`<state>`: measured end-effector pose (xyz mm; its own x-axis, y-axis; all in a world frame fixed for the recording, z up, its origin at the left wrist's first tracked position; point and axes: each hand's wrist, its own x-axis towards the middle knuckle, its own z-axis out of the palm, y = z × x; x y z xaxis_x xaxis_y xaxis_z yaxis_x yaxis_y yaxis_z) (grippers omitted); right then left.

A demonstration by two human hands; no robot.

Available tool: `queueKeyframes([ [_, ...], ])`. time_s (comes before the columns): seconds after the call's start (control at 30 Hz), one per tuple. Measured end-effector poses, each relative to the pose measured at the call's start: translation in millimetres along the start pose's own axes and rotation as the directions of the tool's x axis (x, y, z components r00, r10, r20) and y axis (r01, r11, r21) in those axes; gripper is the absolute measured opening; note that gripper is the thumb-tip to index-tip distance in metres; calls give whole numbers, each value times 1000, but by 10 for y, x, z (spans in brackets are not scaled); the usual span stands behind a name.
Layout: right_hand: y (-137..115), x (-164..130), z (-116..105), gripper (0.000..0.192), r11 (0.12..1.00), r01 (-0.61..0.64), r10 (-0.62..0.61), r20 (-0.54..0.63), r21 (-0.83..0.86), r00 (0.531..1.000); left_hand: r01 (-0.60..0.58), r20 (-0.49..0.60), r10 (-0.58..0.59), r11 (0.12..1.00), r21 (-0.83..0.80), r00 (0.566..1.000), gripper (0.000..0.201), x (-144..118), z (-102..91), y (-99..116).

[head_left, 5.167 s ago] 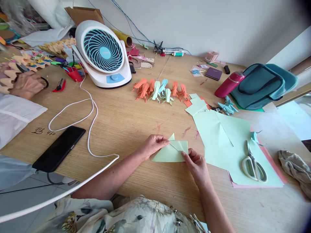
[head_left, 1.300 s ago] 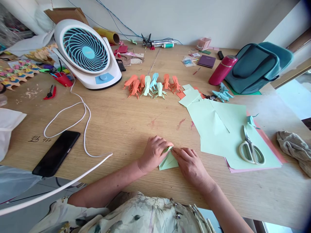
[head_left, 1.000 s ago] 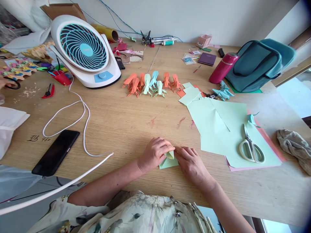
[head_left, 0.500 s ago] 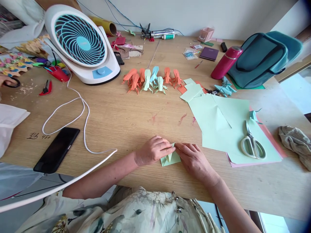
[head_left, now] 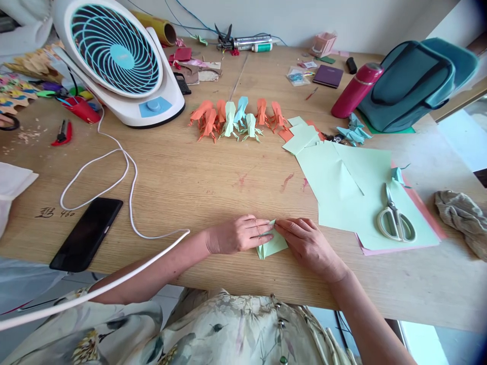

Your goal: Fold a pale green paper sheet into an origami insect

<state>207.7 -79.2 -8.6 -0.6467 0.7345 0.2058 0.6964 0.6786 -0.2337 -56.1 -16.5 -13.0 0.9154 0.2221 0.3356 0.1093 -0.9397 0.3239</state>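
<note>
A small piece of pale green origami paper [head_left: 274, 246], partly folded, lies on the wooden table close to my body. My left hand [head_left: 243, 234] reaches in from the left, its fingers together and pressing on the paper's left and top part. From the right, my right hand [head_left: 307, 247] grips the upper right edge, fingertips nearly meeting those of the left. Both hands cover parts of the sheet, so its full shape is hidden. Farther back stands a group of folded paper figures in orange [head_left: 207, 121], pale green [head_left: 230, 119] and blue [head_left: 241, 110].
To the right, scissors [head_left: 395, 219] lie on large green sheets [head_left: 342, 197]. Behind them are a red bottle [head_left: 356, 90] and a teal bag [head_left: 409, 88]. A fan [head_left: 122, 56], a phone [head_left: 87, 234] and a white cable [head_left: 131, 203] occupy the left. Another person's hand [head_left: 5, 121] shows at the far left edge.
The paper's front flap has been turned over, so a smoother face now shows between my hands. Both hands stay on it with small finger shifts. The camera view has moved slightly.
</note>
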Motion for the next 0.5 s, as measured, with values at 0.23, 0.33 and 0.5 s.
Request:
queueKeyframes([
  [0.23, -46, -17, 1, 45, 1000, -15, 15, 13, -13, 1000, -20, 23, 20, 1000, -19, 1000, 36, -35, -7, 7],
  [0.33, -58, -24, 4, 48, 1000, -16, 16, 0, -22, 1000, -2, 24, 3, 998, -62, 1000, 36, -41, -17, -9],
  [0.5, -64, -29, 2, 49, 1000, -10, 10, -2, -24, 1000, -24, 35, 26, 998, -54, 999, 37, -66, -41, -26],
])
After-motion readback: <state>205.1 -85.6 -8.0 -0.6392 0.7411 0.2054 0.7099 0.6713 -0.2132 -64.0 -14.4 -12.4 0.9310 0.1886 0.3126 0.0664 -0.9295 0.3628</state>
